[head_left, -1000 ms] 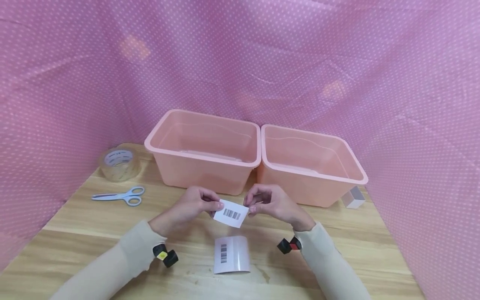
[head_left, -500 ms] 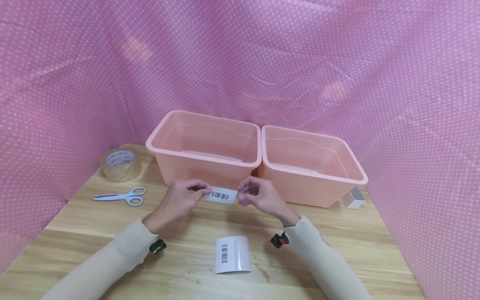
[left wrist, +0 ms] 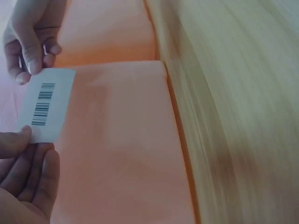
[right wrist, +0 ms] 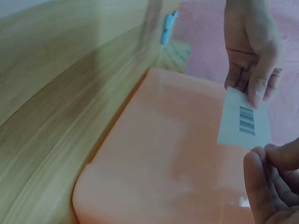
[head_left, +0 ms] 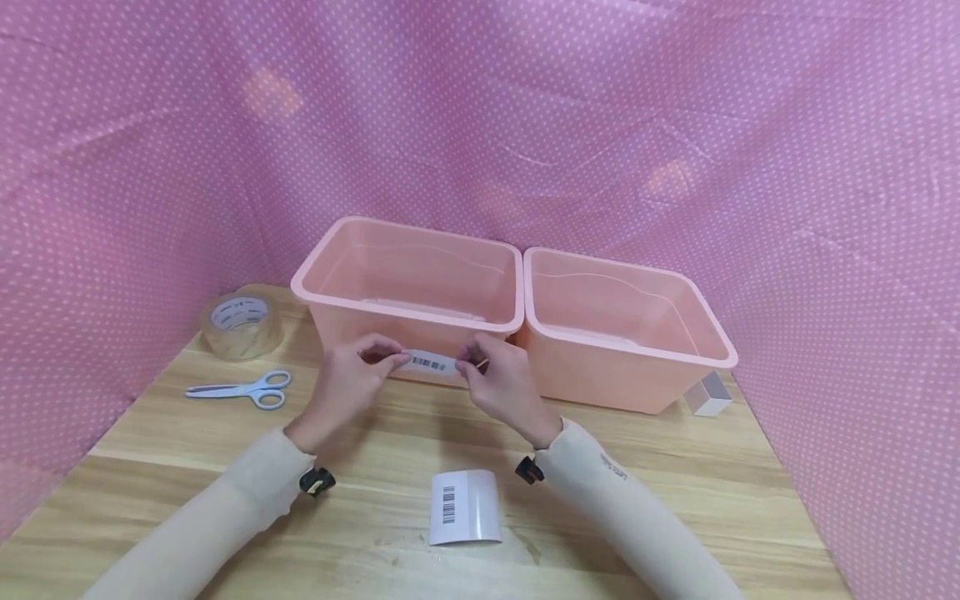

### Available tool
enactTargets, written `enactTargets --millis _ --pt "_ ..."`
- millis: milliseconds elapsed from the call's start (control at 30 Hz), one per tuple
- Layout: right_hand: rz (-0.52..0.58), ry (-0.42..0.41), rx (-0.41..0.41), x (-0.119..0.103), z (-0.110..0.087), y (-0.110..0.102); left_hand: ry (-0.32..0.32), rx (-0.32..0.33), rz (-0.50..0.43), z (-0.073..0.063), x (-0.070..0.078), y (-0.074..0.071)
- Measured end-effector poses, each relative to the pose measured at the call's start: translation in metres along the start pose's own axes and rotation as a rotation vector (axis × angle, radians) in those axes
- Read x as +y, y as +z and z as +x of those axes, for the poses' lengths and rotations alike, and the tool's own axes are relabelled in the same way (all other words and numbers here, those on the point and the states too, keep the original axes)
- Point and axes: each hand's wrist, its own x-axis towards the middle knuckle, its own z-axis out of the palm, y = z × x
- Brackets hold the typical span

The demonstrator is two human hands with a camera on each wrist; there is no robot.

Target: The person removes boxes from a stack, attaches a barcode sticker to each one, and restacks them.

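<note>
A white barcode label [head_left: 431,362] is stretched between both hands in front of the left pink bin [head_left: 375,321]. My left hand [head_left: 352,375] pinches its left end between thumb and fingers. At the other end, my right hand [head_left: 498,375] pinches a corner with thumb and fingertips. In the left wrist view the label [left wrist: 48,105] overlaps the bin's front wall [left wrist: 117,140], printed side facing outward. The right wrist view has the label [right wrist: 245,119] close to the bin wall [right wrist: 159,144]. A second barcode label sheet [head_left: 465,507], curled at one side, lies on the wooden table.
The right pink bin [head_left: 630,367] stands beside the left one. A roll of clear tape [head_left: 240,342] and light blue scissors [head_left: 247,390] lie at the left. Behind the right bin's corner sits a small white box [head_left: 707,396]. Pink dotted cloth [head_left: 480,125] surrounds the table.
Both hands have carried the label forward, away from the body and slightly left, up to the left bin's front. The label now looks more edge-on in the head view.
</note>
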Motion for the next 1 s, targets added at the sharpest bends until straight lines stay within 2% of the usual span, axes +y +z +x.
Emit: enactTargets --millis 100,167,400,500,600,733,1000 --pt "-0.007 0.005 0.007 -0.001 0.004 0.007 -0.096 0.012 -0.042 0.003 -0.004 -0.003" --pt "-0.013 0.003 0.016 -0.001 0.006 0.012 -0.133 0.030 -0.066 0.005 -0.007 -0.005" --pt "-0.085 -0.085 0.101 -0.004 0.011 0.024 -0.121 0.111 -0.081 0.011 -0.016 -0.007" --pt "-0.086 -0.094 0.121 -0.005 0.012 0.025 -0.158 0.127 -0.078 0.012 -0.018 -0.007" --pt "-0.066 -0.087 0.123 -0.005 0.012 0.025 -0.180 0.155 -0.073 0.015 -0.019 -0.007" --pt "-0.040 -0.086 0.113 -0.005 0.012 0.026 -0.168 0.184 -0.059 0.017 -0.020 -0.008" --pt "0.029 -0.037 0.057 -0.010 0.012 0.029 -0.153 0.183 -0.011 0.018 -0.022 -0.008"
